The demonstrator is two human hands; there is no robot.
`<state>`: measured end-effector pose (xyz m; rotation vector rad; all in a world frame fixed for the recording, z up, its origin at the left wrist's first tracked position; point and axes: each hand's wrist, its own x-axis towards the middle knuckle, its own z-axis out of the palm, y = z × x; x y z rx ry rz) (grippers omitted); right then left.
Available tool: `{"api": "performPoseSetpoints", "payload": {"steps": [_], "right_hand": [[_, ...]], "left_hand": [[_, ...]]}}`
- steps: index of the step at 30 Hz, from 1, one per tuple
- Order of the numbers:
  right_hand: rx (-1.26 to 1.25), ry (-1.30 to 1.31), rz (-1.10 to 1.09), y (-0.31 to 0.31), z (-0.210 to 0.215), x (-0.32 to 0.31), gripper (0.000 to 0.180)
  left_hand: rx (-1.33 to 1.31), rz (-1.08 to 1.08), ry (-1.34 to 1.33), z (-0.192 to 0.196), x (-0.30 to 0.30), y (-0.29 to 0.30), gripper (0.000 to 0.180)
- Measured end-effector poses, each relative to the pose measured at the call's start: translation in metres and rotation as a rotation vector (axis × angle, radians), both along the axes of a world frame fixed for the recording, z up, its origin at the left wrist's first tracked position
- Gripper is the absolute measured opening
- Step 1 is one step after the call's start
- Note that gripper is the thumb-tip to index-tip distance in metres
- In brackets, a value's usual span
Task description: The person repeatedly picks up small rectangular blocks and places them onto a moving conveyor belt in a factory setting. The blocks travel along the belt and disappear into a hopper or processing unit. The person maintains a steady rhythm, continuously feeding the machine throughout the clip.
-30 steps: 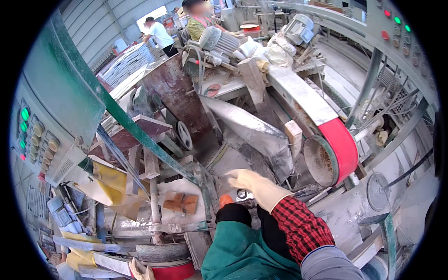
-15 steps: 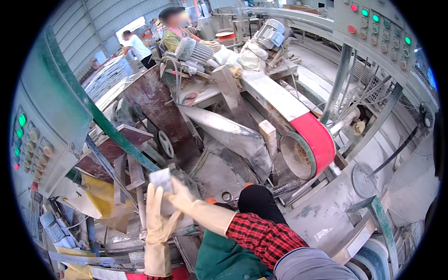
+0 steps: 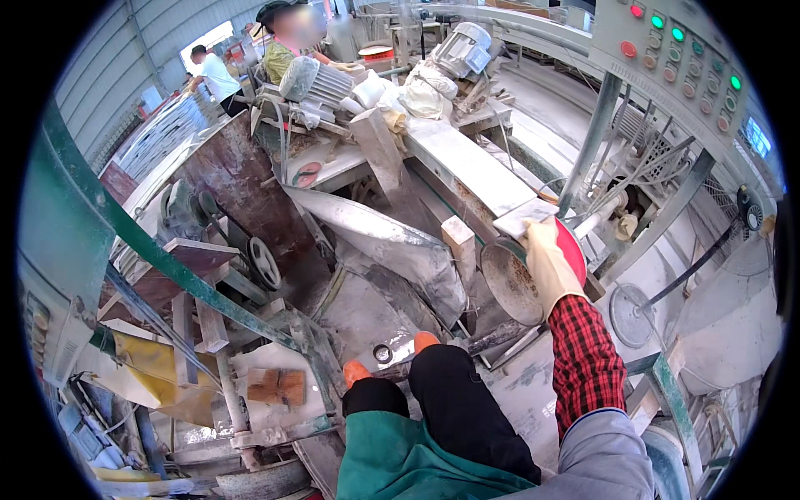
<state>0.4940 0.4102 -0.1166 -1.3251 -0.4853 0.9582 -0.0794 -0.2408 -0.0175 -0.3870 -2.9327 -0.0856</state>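
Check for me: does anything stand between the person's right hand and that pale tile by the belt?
Nothing visible does: the right hand touches the near edge of the pale tile, with the belt beneath. Whether tile and belt touch, I can't tell.

The head-worn fisheye looks down and forward over the wearer's legs (image 3: 467, 404).

The gloved right hand (image 3: 548, 254) partly hides the pale tile (image 3: 517, 217); the left rim crops a control panel (image 3: 68, 350) (buttons (image 3: 39, 320) indistinct).
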Motion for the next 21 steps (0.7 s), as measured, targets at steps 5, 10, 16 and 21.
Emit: {"api": "performPoseSetpoints", "payload": {"steps": [5,10,16,21], "right_hand": [[-0.099,-0.211,-0.014,0.050,-0.042,0.034,0.042],[-0.649,-1.670,0.634,0.049,-0.022,0.026,0.036],[-0.747,-1.520,0.509,-0.007,0.068,-0.019,0.044],[-0.027,-1.232,0.860,-0.053,0.077,-0.155,0.039]], "left_hand": [[0.041,-0.044,0.052,-0.016,-0.003,-0.008,0.054],[0.065,-0.055,0.076,-0.014,0.002,-0.006,0.054],[0.148,-0.079,0.049,-0.014,0.006,0.003,0.054],[0.387,-0.087,-0.052,0.009,0.025,0.032,0.055]]}}
